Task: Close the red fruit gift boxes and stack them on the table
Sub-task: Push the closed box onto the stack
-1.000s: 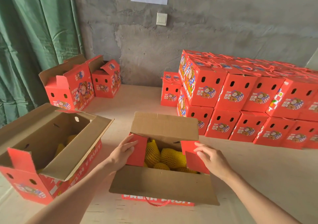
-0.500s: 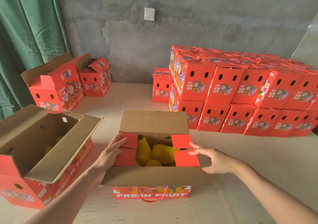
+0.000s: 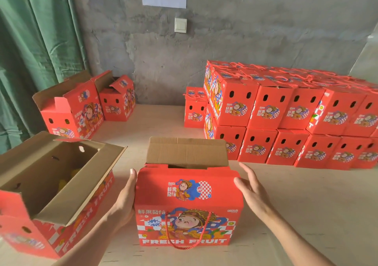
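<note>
A red fruit gift box stands in front of me on the table, a red cord handle hanging down its front. Its near lid flap is folded down over the top; the far cardboard flap still stands upright. My left hand presses flat against the box's left side with straight fingers. My right hand is at the box's right side, fingers straight, thumb at the flap's corner. The fruit inside is hidden.
An open box with yellow fruit inside sits at my left. Two more open boxes stand at the back left by a green curtain. A two-layer stack of closed red boxes fills the right back of the wooden table.
The near lid flap has been folded down over the side flaps and the fruit. Both hands moved from the inner side flaps to the outside of the box.
</note>
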Demonstrator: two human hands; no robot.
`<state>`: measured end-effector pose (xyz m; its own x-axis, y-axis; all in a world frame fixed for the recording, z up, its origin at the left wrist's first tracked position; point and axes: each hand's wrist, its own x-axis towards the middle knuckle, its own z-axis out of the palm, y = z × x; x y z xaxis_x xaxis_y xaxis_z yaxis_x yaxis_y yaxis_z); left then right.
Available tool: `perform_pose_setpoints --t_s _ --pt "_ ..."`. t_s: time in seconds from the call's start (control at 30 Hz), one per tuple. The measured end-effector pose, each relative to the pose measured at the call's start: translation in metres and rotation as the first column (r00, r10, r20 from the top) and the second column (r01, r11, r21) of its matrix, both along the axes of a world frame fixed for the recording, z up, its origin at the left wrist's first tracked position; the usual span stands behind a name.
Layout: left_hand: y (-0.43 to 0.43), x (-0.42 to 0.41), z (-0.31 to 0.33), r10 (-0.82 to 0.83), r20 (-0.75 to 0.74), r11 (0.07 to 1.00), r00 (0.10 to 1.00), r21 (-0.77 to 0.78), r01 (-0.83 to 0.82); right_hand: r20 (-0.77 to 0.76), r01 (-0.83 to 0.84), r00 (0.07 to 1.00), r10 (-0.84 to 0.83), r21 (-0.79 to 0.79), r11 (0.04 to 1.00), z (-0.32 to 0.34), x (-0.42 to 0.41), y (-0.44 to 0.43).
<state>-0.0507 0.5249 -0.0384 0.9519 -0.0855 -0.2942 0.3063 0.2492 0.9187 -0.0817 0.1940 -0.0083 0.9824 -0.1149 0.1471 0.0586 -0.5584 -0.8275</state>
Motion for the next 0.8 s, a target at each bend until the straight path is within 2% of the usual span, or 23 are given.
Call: perform_pose_setpoints --t_s 0.13,0.27,0.33,0.43,0.6,0.7,0.8 --pt "-0.002 -0.004 -0.004 -0.023 0.07 0.997 0.997 0.069 0.019 0.276 0.12 0.958 -0.076 -0.147 0.982 -0.021 0.003 0.028" --pt "-0.003 -0.004 -0.001 0.003 0.262 0.966 0.965 0.249 -0.071 0.368 0.199 0.921 -0.129 -0.157 0.967 -0.027 0.008 0.031" --pt "-0.003 -0.001 0.004 -0.011 0.361 0.903 0.933 0.404 -0.145 0.378 0.198 0.918 -0.118 -0.18 0.964 -0.028 0.009 0.029" --pt "-0.007 0.001 0.005 -0.04 0.467 0.714 0.883 0.632 -0.302 0.375 0.202 0.921 -0.11 -0.216 0.955 -0.028 0.011 0.027" --pt "-0.015 0.001 0.001 0.061 0.502 0.62 0.863 0.658 -0.427 0.34 0.196 0.933 -0.117 -0.207 0.959 -0.025 0.015 0.024" --pt "-0.017 0.0 0.004 0.072 0.498 0.619 0.864 0.658 -0.43 0.292 0.207 0.944 -0.151 -0.172 0.963 -0.021 0.02 0.021" --pt "-0.017 -0.001 0.005 0.125 0.466 0.651 0.876 0.628 -0.427 0.289 0.224 0.944 -0.16 -0.206 0.952 -0.02 0.023 0.022"
